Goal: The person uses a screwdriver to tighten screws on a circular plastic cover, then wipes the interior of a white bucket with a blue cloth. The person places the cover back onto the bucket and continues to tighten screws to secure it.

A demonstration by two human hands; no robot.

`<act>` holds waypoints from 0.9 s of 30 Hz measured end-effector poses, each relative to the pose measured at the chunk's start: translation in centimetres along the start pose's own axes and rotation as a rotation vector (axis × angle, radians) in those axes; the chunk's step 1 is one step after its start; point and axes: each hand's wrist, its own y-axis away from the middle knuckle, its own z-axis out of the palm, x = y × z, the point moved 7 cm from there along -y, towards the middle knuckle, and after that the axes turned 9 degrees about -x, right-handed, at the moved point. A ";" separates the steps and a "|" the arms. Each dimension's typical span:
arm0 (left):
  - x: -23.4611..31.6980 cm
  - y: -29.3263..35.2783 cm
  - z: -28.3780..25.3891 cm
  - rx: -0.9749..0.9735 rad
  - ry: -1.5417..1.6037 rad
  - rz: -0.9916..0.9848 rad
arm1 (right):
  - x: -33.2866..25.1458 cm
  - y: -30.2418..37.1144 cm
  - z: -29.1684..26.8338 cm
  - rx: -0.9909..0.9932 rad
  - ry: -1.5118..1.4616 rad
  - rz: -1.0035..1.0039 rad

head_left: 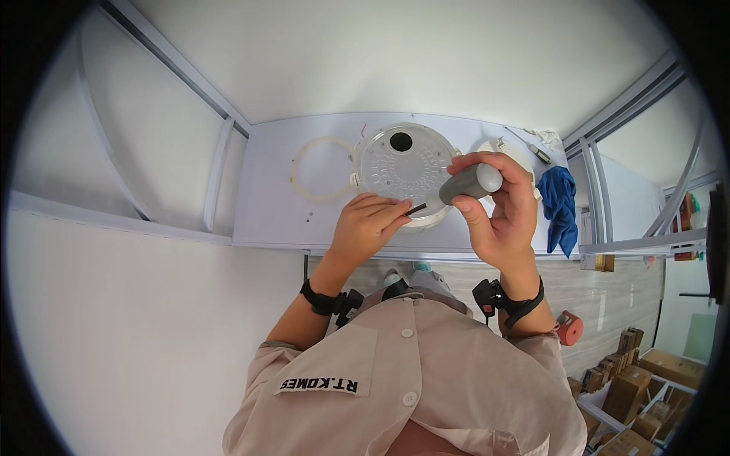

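My right hand point(506, 201) is wrapped round the thick grey handle of a screwdriver point(465, 183), whose pale end cap points up toward me. Its dark shaft slants down to the left, where the fingers of my left hand point(371, 223) are pinched together at the tip. Beneath both hands sits a round white housing with a silver, embossed metal plate point(403, 163) on top and a black round spot near its far edge. Part of the plate's near right side is hidden by my hands and the tool.
A pale ring point(295, 169) lies left of the plate on the white table point(266, 220). To the right are a white round part point(498, 146), another screwdriver point(541, 155) and a blue cloth point(559, 205) over the front edge. Metal frames flank the table; cardboard boxes point(630, 391) stand lower right.
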 end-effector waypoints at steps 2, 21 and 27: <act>0.0 0.0 0.0 -0.006 -0.011 0.012 | -0.3 -0.2 0.1 -0.049 0.028 0.014; -0.8 -0.1 0.0 -0.095 0.046 -0.053 | -1.4 -2.3 1.5 -0.100 0.147 -0.002; -1.0 0.1 0.3 -0.046 0.086 -0.073 | -1.9 -2.5 1.3 -0.027 0.241 -0.126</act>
